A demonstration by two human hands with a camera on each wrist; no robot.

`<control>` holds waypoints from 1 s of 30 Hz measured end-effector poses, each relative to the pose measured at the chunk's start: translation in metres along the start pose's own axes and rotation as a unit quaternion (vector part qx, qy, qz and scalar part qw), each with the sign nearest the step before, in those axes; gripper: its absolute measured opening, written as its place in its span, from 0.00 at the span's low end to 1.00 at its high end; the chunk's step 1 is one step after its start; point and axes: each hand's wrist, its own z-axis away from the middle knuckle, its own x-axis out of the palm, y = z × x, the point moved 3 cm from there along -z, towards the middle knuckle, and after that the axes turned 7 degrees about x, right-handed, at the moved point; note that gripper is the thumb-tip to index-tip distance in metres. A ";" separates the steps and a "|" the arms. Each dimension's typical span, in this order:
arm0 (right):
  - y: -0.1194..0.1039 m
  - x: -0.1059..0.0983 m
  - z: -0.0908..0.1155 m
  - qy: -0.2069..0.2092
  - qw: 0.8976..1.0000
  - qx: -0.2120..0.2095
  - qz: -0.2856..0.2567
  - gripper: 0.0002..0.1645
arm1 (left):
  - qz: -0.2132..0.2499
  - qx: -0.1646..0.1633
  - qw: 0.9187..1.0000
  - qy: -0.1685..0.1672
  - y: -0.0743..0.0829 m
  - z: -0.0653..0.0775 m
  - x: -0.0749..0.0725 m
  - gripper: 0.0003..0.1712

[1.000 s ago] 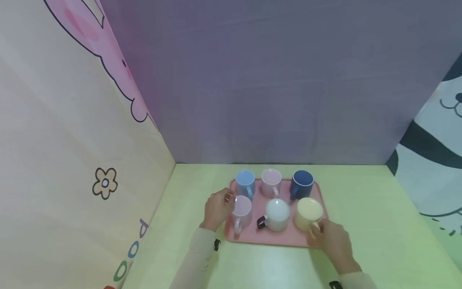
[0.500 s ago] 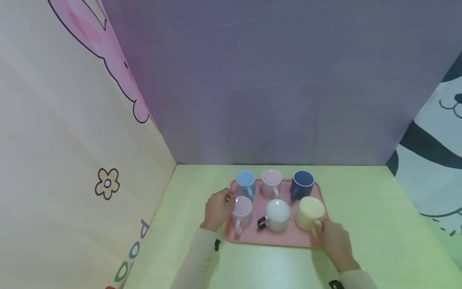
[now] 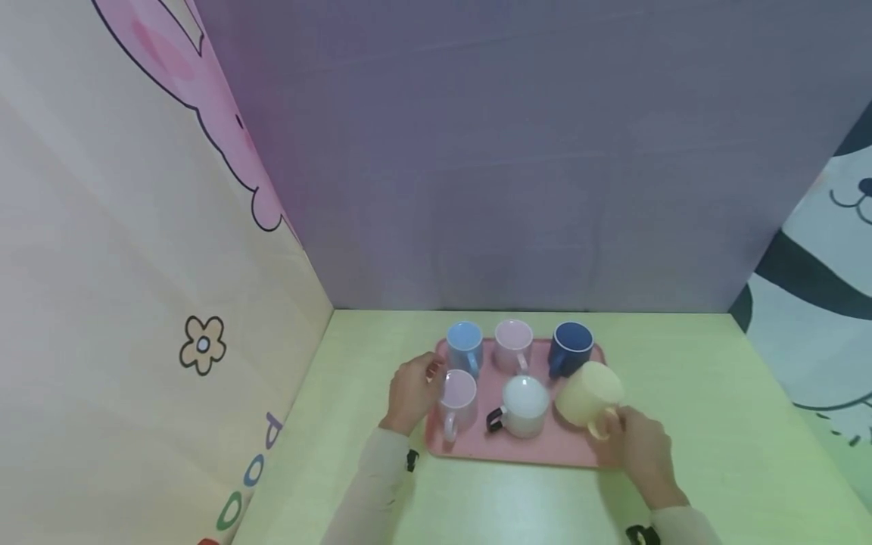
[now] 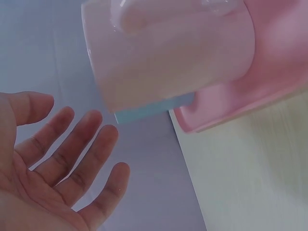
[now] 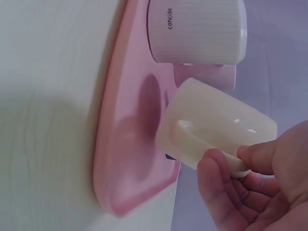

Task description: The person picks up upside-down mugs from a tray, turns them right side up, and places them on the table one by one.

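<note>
My right hand (image 3: 643,450) pinches the handle of a pale yellow mug (image 3: 587,393) between thumb and fingers. The mug tilts above the pink tray (image 3: 492,448), and its shadow falls on the tray floor in the right wrist view. With fingers spread and loosely bent, my left hand (image 4: 62,168) is beside the front-left pale pink mug (image 4: 168,53); a gap shows between them in the left wrist view. In the front row's middle stands a white mug (image 3: 524,407) with a black handle; its side reads "concise" in the right wrist view.
Along the tray's back row stand a light blue mug (image 3: 465,347), another pink mug (image 3: 512,345) and a dark blue mug (image 3: 571,348). The tray rests on a pale yellow-green table (image 3: 368,341), with a grey-purple backdrop (image 3: 518,189) behind and printed cloths at both sides.
The yellow mug has risen off the tray and tipped, shifting slightly right together with my right hand. My left hand stays almost where it was.
</note>
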 end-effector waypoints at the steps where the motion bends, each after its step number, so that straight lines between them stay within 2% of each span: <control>1: 0.000 0.000 0.000 0.006 1.000 -0.004 -0.001 0.18 | 0.003 -0.002 1.000 -0.001 0.000 0.000 0.001 0.12; 6: 0.000 -0.003 -0.003 0.026 0.999 -0.011 -0.018 0.18 | 0.019 -0.006 1.000 -0.001 0.001 -0.001 0.004 0.11; 16: -0.009 -0.008 -0.005 0.017 0.994 0.037 -0.104 0.24 | 0.024 0.005 1.000 0.002 0.010 -0.001 0.009 0.09; 22: -0.018 -0.008 -0.006 0.002 0.973 0.081 -0.216 0.27 | 0.030 -0.017 0.999 -0.020 0.020 -0.002 0.014 0.10; 26: -0.022 -0.007 -0.007 -0.019 0.956 0.091 -0.280 0.29 | 0.033 0.001 0.999 -0.019 0.027 -0.003 0.015 0.10; 30: -0.025 -0.006 -0.006 -0.054 0.937 0.100 -0.332 0.32 | 0.059 0.015 0.998 -0.016 0.031 -0.004 0.015 0.11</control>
